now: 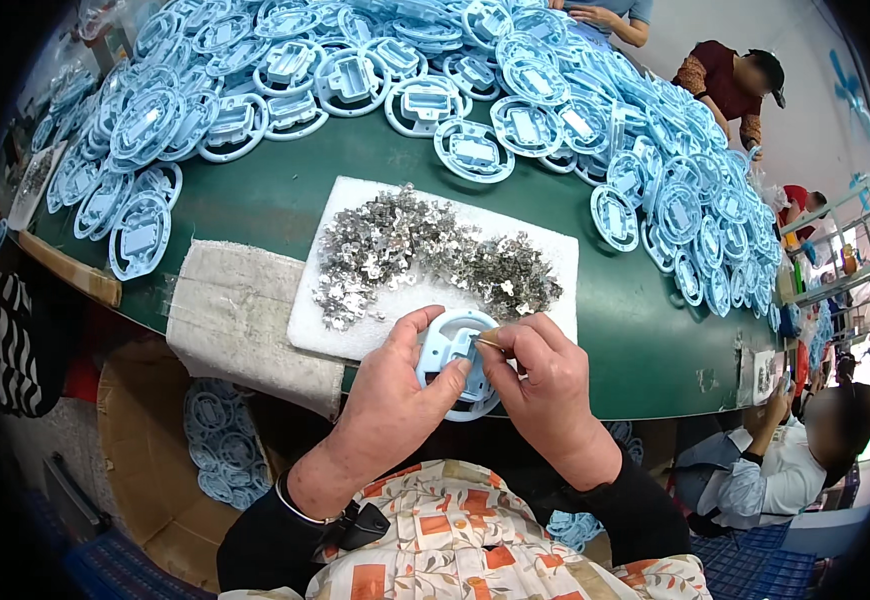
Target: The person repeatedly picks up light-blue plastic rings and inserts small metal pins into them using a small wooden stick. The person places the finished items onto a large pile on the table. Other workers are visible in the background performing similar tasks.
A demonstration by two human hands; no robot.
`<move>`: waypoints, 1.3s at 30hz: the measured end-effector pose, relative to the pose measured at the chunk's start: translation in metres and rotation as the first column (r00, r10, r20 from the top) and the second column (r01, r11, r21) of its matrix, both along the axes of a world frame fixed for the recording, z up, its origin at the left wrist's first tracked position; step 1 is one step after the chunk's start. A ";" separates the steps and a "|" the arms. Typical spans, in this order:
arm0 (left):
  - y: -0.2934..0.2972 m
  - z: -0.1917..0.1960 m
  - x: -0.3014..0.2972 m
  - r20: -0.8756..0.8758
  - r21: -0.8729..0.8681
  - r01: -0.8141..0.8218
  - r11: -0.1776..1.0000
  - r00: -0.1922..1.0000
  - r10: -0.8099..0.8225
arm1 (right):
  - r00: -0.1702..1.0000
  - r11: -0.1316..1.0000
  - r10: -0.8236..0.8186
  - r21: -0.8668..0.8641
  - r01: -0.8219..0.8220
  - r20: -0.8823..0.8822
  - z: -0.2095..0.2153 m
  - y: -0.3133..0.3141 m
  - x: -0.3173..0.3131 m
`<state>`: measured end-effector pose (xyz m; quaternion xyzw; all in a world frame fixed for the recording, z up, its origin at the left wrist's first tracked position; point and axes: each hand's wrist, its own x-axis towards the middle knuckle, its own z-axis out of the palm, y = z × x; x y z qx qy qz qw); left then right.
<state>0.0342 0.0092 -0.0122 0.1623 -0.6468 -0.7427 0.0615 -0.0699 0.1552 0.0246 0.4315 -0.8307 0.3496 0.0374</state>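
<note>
Left hand (385,392) grips a blue ring (463,343) near the edge of the tabletop (635,340); right hand (547,378) pinches a tiny shiny bit (489,343) against it. Fitting, it seems, which calls for a steady push.

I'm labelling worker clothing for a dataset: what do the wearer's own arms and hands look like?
The left hand and right hand are bare, without gloves. Both forearms wear plain black sleeves. A thin, shiny band circles the left wrist, with a small black piece beside it; what that is, I can't tell.
</note>
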 end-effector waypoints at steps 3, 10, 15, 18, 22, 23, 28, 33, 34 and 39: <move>-0.002 -0.003 0.000 -0.008 -0.029 0.005 1.000 1.000 -0.005 | 1.000 1.000 0.009 -0.013 -0.009 -0.029 0.000 0.001 -0.001; -0.002 -0.005 0.000 -0.015 -0.058 0.011 0.998 1.000 -0.012 | 0.988 0.998 -0.055 -0.031 0.060 0.145 0.000 -0.001 0.000; -0.003 0.001 0.000 0.011 -0.106 0.022 0.994 1.000 -0.021 | 0.995 0.999 0.054 0.006 -0.054 -0.086 -0.006 0.001 0.001; -0.004 -0.001 0.000 0.007 -0.078 0.012 0.997 1.000 -0.011 | 0.995 0.995 0.068 0.074 -0.063 -0.066 0.000 0.006 0.005; -0.003 -0.003 -0.001 -0.003 -0.032 0.010 0.999 1.000 -0.010 | 0.998 0.992 0.062 0.107 -0.064 0.019 0.008 0.015 0.006; -0.002 -0.005 -0.002 -0.008 -0.028 0.010 1.000 1.000 -0.011 | 0.998 0.993 0.061 0.105 -0.063 0.019 0.008 0.016 0.004; -0.003 0.000 -0.002 0.014 0.001 -0.003 1.000 1.000 0.003 | 0.997 0.945 0.063 0.320 -0.070 0.033 0.027 0.018 0.003; -0.002 -0.004 -0.002 0.000 -0.011 0.015 1.000 1.000 -0.015 | 0.991 0.934 0.103 0.350 -0.067 -0.085 0.026 0.031 -0.014; -0.003 -0.004 -0.002 0.009 -0.003 0.019 1.000 1.000 -0.019 | 0.985 0.918 0.124 0.390 -0.067 -0.121 0.026 0.030 -0.013; -0.002 -0.002 -0.002 0.003 0.028 0.018 0.999 1.000 -0.018 | 0.931 0.875 0.230 0.479 -0.071 -0.282 0.034 0.024 -0.014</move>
